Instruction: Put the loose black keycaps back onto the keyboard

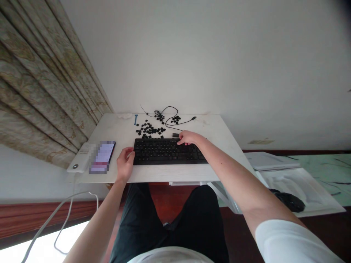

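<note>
A black keyboard [161, 157] lies flat near the front of the white table [192, 173], most of its keys in place. At its left end my left hand [125, 162] grips the edge, fingers curled and thumb against the side. Over the upper right part of the keyboard is my right hand [188, 137], its thumb reaching down onto the keys and its other fingers bent by the far edge. I see nothing held in it. Loose black keycaps [149, 129] are scattered behind the keyboard, with a smaller pile of keycaps [176, 119] farther right.
A thin black cable [171, 126] loops across the table's back. Near it lies a small blue tool [135, 119]. On the left are a phone [102, 157] and a white box [79, 162]. A wall stands behind, a curtain [49, 80] at left, and a black bag-like item [290, 201] lower right.
</note>
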{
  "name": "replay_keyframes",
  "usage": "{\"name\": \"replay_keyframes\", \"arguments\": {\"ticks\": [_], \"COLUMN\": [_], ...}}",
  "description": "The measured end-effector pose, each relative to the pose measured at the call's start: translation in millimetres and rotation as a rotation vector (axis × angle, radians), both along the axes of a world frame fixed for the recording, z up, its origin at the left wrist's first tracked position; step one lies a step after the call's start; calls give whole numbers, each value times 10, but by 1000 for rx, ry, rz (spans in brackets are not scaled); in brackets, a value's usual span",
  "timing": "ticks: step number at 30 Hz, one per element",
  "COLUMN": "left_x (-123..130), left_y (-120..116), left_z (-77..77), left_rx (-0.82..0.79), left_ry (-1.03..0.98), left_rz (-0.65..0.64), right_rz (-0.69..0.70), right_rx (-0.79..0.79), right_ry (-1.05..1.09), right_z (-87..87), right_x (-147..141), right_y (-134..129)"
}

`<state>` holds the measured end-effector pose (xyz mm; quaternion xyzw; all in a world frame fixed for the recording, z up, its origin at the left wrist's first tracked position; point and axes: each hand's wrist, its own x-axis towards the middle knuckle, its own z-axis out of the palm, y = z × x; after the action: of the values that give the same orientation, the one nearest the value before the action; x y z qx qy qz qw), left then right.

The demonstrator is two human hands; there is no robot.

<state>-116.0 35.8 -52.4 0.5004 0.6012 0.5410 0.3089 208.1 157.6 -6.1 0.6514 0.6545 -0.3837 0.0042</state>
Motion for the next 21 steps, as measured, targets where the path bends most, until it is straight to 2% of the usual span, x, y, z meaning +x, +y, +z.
{"name": "replay_keyframes", "arguments": {"ticks": [4, 7, 10, 12, 14, 18, 21], "left_x": [12, 12, 6, 2, 3, 64, 198], "left_y": [-9, -19, -30, -26, 5, 229, 558], "left_z": [23, 23, -2, -31, -54, -10, 116], "left_rx": [4, 3, 10, 23, 47, 119, 155], "left_ry": [11, 38, 74, 102, 146, 339, 541], "left_rz": [1, -16, -54, -68, -53, -32, -142], "right_rz": [26, -13, -196, -357, -443, -321, -240], "right_rx": [-12, 54, 344, 574, 746, 979, 1059], "right_ry": [-59, 63, 212, 207, 153, 92, -25], "right_z": [74, 95, 45, -45, -178, -468, -591], "right_x": [-31, 4, 82, 112, 99, -13, -71], "right_y": [-38, -120, -314, -518, -762, -1198, -1339]}}
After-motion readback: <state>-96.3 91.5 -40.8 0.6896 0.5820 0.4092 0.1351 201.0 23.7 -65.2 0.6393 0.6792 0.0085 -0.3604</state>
